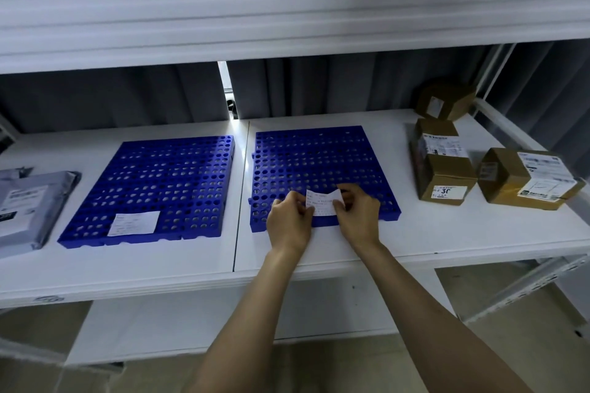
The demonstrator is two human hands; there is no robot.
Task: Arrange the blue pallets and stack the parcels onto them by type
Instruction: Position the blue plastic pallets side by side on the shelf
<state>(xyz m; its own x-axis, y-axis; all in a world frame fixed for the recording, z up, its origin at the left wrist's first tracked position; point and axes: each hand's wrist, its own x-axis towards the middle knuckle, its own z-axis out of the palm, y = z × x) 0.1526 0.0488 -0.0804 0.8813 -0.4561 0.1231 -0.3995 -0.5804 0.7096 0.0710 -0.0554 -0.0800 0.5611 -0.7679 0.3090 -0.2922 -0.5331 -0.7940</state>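
Observation:
Two blue perforated pallets lie side by side on the white shelf: the left pallet (153, 185) carries a white paper label (134, 223) at its near edge, the right pallet (314, 166) has none lying flat on it. Over the right pallet's near edge, my left hand (289, 222) and my right hand (359, 217) pinch a small white printed label (323, 202) between them, one hand at each side. Grey plastic mailer parcels (24, 204) lie at the far left. Three brown cardboard box parcels sit at the right: a back one (445, 102), a middle one (442, 166) and a right one (526, 179).
An upper white shelf board (287, 9) overhangs the work surface. A grey curtain (319, 86) hangs behind. The shelf's front edge (159, 284) runs below the pallets, with a lower shelf and floor beneath. A white upright post (498, 73) stands at the right rear.

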